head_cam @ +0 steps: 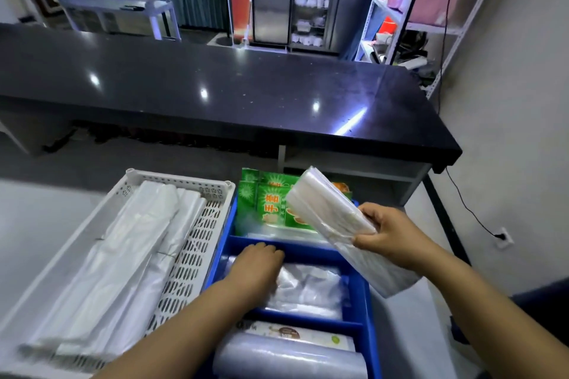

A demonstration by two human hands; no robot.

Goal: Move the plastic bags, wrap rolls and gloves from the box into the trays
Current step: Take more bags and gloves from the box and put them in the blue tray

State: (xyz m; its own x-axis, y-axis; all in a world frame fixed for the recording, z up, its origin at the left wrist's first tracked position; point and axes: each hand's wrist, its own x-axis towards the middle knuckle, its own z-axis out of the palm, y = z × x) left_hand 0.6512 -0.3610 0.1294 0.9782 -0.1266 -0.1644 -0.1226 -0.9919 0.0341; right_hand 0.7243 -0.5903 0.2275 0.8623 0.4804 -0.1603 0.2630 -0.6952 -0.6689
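A blue divided box (368,311) stands in front of me. My right hand (389,232) grips a thick stack of clear plastic bags (332,221), held tilted above the box's right side. My left hand (257,266) reaches palm-down into the middle compartment and rests on crumpled clear bags (311,289); whether it grips them I cannot tell. Green glove packets (268,203) stand in the far compartment. Wrap rolls (289,357) lie in the near compartment. To the left, a white perforated tray (197,243) holds long folded white plastic bags (123,261).
A long dark glossy counter (231,92) runs across behind the box. A white wall with a socket and black cable (502,237) is on the right. Metal shelving (409,9) and a cabinet stand in the background.
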